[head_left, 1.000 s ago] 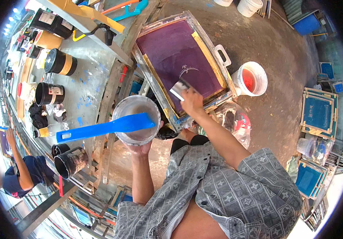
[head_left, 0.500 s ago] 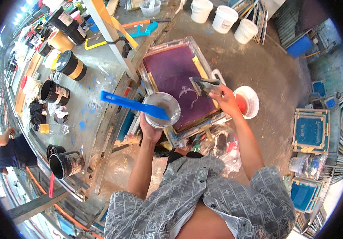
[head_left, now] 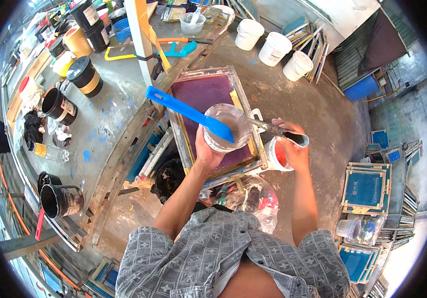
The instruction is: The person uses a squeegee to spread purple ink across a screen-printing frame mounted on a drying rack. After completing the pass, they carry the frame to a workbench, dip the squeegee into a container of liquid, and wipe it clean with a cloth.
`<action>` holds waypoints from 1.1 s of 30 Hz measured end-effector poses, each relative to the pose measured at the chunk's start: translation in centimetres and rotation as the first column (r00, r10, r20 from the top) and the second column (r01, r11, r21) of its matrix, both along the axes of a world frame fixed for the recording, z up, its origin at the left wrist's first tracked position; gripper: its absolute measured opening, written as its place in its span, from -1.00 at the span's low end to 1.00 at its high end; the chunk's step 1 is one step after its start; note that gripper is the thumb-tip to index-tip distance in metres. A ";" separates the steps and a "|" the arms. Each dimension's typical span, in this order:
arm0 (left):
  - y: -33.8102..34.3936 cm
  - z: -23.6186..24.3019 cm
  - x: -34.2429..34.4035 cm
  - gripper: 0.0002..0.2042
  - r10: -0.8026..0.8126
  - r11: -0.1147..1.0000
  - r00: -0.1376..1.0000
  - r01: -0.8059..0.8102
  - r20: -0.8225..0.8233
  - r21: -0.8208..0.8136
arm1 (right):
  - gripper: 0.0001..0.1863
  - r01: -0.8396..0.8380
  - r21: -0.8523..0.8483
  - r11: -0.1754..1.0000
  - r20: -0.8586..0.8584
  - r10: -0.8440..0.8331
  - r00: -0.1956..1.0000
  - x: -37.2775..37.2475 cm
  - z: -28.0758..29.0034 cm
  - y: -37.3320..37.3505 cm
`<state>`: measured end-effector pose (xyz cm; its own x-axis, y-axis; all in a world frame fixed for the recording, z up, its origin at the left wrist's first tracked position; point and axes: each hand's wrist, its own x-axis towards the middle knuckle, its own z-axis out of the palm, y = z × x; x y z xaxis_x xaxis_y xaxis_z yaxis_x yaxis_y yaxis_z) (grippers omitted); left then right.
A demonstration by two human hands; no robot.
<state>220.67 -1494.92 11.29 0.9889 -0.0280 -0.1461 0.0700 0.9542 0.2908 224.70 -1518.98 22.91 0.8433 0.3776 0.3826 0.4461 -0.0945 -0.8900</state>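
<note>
My left hand [head_left: 208, 153] is wrapped round a clear plastic tub [head_left: 241, 141] of greyish liquid. A blue spatula [head_left: 186, 109] leans in the tub, its blade in the liquid and its handle sticking out far left. My right hand [head_left: 295, 155] grips a stained metal scoop coater [head_left: 269, 127], whose far end reaches the tub's right rim; whether they touch I cannot tell. Below the tub, a wooden-framed screen with purple mesh [head_left: 193, 99] lies tilted, partly hidden by the tub and left arm. A white bucket with red contents [head_left: 279, 154] stands behind my right hand.
On the left, a paint-spotted table [head_left: 106, 116] carries black tubs [head_left: 57, 107] and bottles. A metal post [head_left: 140, 39] rises at its edge. White buckets [head_left: 275, 48] stand on the floor at the back. Framed screens [head_left: 366, 187] lean at the right; plastic bags [head_left: 253, 201] lie near me.
The tub and spatula have moved right over the screen. My right hand has turned the scoop coater and moved a little right and down, its end now at the tub. The view has shifted.
</note>
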 end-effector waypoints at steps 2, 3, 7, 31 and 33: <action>-0.1 0.6 -0.4 -0.34 -0.026 0.997 0.999 0.028 0.021 -0.075 | -0.61 -0.036 0.041 0.998 0.077 0.033 0.997 0.2 -1.0 -0.2; -0.2 0.8 -0.5 -0.33 -0.016 0.998 1.000 0.017 0.022 -0.068 | -0.61 -0.055 0.060 0.997 0.116 0.048 0.992 0.2 -1.4 -0.3; 0.4 1.5 -1.2 -0.32 0.035 0.999 0.999 -0.036 -0.032 -0.038 | -0.69 -0.022 -0.124 0.992 0.317 0.061 0.946 0.4 -1.3 0.9; 2.5 5.3 -3.7 -0.23 -0.046 0.986 0.998 0.039 -0.039 -0.163 | -0.66 -0.061 0.205 0.977 0.371 -0.019 0.929 0.2 -5.6 4.7; 2.5 5.8 -3.9 -0.23 -0.062 0.986 0.997 0.055 -0.038 -0.155 | -0.60 -0.015 0.108 0.994 0.429 -0.033 0.903 0.4 -5.8 4.6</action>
